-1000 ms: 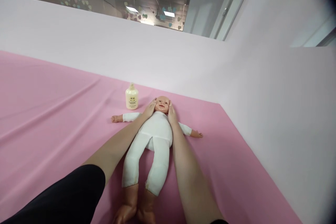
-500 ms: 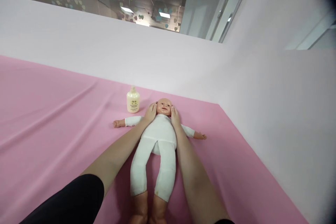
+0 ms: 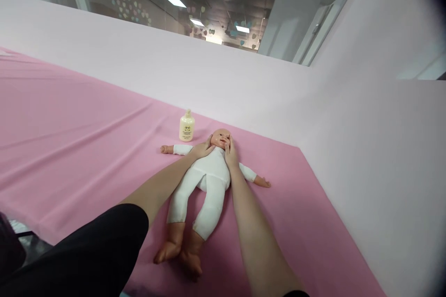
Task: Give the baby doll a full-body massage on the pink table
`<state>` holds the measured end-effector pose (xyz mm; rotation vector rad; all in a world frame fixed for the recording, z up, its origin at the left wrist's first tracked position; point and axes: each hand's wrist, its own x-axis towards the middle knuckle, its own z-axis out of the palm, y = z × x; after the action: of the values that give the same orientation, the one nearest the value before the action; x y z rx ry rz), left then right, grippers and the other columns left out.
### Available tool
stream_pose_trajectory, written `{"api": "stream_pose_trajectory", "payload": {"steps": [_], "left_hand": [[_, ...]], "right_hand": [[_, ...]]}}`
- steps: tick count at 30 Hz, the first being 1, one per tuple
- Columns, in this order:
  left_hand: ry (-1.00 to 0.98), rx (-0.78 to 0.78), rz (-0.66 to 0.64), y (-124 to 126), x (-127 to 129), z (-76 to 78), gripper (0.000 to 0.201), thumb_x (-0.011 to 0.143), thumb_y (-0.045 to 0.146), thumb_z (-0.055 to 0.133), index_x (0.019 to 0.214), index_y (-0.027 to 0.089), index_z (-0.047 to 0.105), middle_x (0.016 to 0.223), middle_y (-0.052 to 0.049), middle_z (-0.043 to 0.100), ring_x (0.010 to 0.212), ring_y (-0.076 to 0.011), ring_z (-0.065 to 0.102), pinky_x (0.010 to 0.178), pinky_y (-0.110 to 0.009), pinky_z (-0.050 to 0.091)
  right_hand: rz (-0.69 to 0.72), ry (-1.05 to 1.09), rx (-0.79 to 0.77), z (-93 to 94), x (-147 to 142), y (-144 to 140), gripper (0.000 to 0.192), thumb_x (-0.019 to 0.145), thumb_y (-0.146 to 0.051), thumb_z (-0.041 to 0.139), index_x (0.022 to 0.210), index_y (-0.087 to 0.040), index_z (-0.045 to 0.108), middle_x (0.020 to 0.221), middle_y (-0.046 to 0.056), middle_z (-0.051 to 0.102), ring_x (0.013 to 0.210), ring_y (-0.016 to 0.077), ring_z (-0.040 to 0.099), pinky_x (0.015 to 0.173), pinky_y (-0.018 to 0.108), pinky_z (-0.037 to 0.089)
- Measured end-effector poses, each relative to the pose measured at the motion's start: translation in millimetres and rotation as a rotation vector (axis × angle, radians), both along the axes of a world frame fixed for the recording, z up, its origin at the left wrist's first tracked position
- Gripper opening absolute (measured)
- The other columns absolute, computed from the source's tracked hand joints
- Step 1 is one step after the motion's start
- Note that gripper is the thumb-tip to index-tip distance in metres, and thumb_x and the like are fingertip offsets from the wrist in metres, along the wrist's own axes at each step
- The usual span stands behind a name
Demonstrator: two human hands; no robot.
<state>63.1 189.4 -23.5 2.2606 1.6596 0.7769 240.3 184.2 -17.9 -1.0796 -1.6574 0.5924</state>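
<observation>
A baby doll [image 3: 213, 164] in a white suit lies on its back, its head away from me and its arms spread. My left hand [image 3: 203, 149] is cupped round the left side of its head and neck, with the thumb towards the chest. On the other side my right hand [image 3: 230, 155] lies along the cheek and jaw, fingers up beside the face. The head is held between both palms; the fingertips behind it are hidden. Left of the head stands a cream-coloured pump bottle [image 3: 187, 128] with dark print, apart from my left hand.
A pink sheet [image 3: 114, 134] with creases covers the table. Behind it runs a white wall [image 3: 174, 74] with a window above, and another white wall [image 3: 376, 162] closes the right side. A dark object [image 3: 10, 243] shows past the table's lower left edge.
My view has shifted, showing more of the left side and the doll's feet. My left hand has slid down from the cheek towards the neck. The doll's head now tilts slightly.
</observation>
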Motion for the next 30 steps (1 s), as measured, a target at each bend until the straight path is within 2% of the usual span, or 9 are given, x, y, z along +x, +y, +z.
{"api": "stream_pose_trajectory", "payload": {"steps": [5,9,11,16,20,25,27,30], "left_hand": [[0.021,0.023,0.036,0.1,0.8,-1.2,0.073,0.09,0.05,0.029,0.147,0.012,0.003,0.114,-0.015,0.063,0.103,-0.0279,0.062,0.085,-0.034,0.043],[-0.014,0.017,0.045,-0.4,0.2,-2.0,0.076,0.088,0.053,0.032,0.147,0.013,0.005,0.119,-0.016,0.061,0.104,-0.0289,0.061,0.088,-0.036,0.043],[-0.057,0.016,0.036,-0.8,0.1,-1.7,0.077,0.087,0.053,0.035,0.147,0.012,0.008,0.127,-0.017,0.054,0.11,-0.0299,0.057,0.092,-0.037,0.041],[-0.104,0.138,-0.037,-1.9,0.1,-1.2,0.071,0.087,0.045,0.037,0.146,0.012,0.014,0.151,-0.014,0.018,0.136,-0.0281,0.026,0.106,-0.04,0.029],[-0.094,0.198,-0.122,-0.6,-0.8,-1.8,0.069,0.089,0.042,0.036,0.146,0.017,0.01,0.152,-0.01,0.015,0.139,-0.0235,0.019,0.109,-0.039,0.026],[-0.127,0.168,-0.191,3.4,-2.5,-1.6,0.07,0.089,0.044,0.037,0.147,0.02,0.007,0.153,-0.008,0.012,0.137,-0.0248,0.024,0.107,-0.04,0.031],[-0.16,0.153,-0.214,3.8,-3.3,-0.9,0.069,0.088,0.045,0.038,0.147,0.022,0.008,0.153,-0.007,0.011,0.136,-0.026,0.027,0.106,-0.041,0.033],[-0.23,0.154,-0.252,4.0,-4.5,-0.7,0.068,0.088,0.043,0.041,0.146,0.022,0.013,0.152,-0.008,0.014,0.136,-0.0249,0.025,0.108,-0.041,0.03]], "right_hand": [[0.015,-0.055,-0.048,-1.8,4.1,-0.3,0.062,0.09,-0.051,0.025,0.145,-0.027,0.013,0.145,0.002,0.037,0.128,0.0176,0.042,0.105,0.038,0.034],[0.061,-0.044,-0.017,-1.1,3.6,-1.6,0.061,0.091,-0.049,0.021,0.146,-0.024,0.011,0.148,0.002,0.03,0.133,0.0143,0.034,0.109,0.035,0.028],[0.082,-0.039,0.003,0.6,2.8,-3.7,0.059,0.092,-0.047,0.02,0.145,-0.022,0.015,0.149,0.002,0.028,0.134,0.0127,0.031,0.11,0.032,0.026],[0.134,-0.027,0.065,5.9,2.2,-10.3,0.056,0.093,-0.043,0.021,0.143,-0.019,0.024,0.148,0.003,0.029,0.135,0.0108,0.028,0.112,0.03,0.021],[0.109,0.0,0.041,4.6,3.0,-11.0,0.055,0.092,-0.046,0.022,0.143,-0.024,0.025,0.148,0.002,0.031,0.136,0.012,0.028,0.113,0.032,0.021],[-0.045,0.023,-0.128,-3.1,3.0,-2.0,0.066,0.088,-0.057,0.027,0.143,-0.021,0.024,0.146,0.005,0.033,0.135,0.0178,0.032,0.112,0.037,0.023],[-0.07,0.068,-0.179,-5.0,2.8,2.8,0.068,0.086,-0.061,0.028,0.14,-0.019,0.033,0.144,0.006,0.037,0.133,0.0195,0.035,0.111,0.038,0.025],[-0.05,0.126,-0.201,-4.8,3.1,7.4,0.067,0.085,-0.065,0.026,0.125,-0.018,0.053,0.129,0.008,0.054,0.123,0.0213,0.048,0.107,0.039,0.033]]}}
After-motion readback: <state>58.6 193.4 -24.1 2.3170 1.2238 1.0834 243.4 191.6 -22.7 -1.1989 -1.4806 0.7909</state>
